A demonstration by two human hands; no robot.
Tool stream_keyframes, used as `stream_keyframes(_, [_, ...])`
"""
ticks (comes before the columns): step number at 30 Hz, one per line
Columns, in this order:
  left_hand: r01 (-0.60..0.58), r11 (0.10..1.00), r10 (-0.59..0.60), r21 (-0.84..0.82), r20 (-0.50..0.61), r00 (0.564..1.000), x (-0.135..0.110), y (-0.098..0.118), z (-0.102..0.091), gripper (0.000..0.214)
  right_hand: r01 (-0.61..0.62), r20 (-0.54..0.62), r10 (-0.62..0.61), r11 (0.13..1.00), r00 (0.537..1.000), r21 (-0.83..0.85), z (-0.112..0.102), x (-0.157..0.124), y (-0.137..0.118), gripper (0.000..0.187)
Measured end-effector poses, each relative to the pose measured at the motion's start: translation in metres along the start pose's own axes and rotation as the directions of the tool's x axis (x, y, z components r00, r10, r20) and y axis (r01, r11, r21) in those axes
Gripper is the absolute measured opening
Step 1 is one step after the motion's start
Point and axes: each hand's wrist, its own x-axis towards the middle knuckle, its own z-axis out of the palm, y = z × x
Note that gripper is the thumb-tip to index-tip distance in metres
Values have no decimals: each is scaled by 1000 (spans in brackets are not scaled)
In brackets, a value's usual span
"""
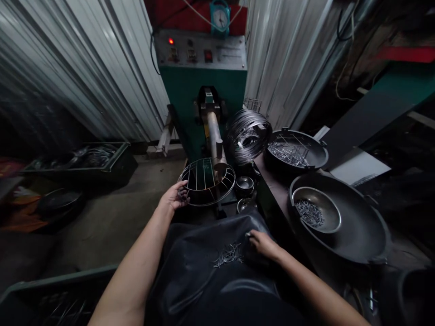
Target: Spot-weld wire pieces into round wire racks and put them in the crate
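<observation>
The left hand (pixel 175 195), thumb and fingers closed, grips the left edge of a round, silvery wire frame (pixel 206 189), which lies toward its 2 o'clock. From the right hand (pixel 263 244), the frame lies near 10 o'clock, apart; those fingers are drawn together, contents unclear. At its 9 o'clock, curved grey wire pieces (pixel 229 254) rest on a smooth black apron (pixel 200 267).

I could read no word or number around me. The teal clock (pixel 220 19) carried dial marks too small and blurred for me to make out. On the grey control panel (pixel 217 40) of the machine (pixel 204 79), the printing (pixel 231 55) beside the red switch (pixel 208 56) was only dark streaks to me, and the pale label (pixel 208 95) on the dark clamp (pixel 208 107) was equally illegible.
</observation>
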Motion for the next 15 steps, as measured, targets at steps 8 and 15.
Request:
stream_keyframes(8, [-158, 982, 152, -101, -62, 986, -11, -9, 11, 30, -75, -32, 139, 698, 990, 712, -17, 16, -24, 13])
stream_keyframes(15, [-306, 940, 285, -150, -145, 947, -16, -19, 16, 32, 355, -346, -99, 411, 933, 840, -35, 47, -98, 31])
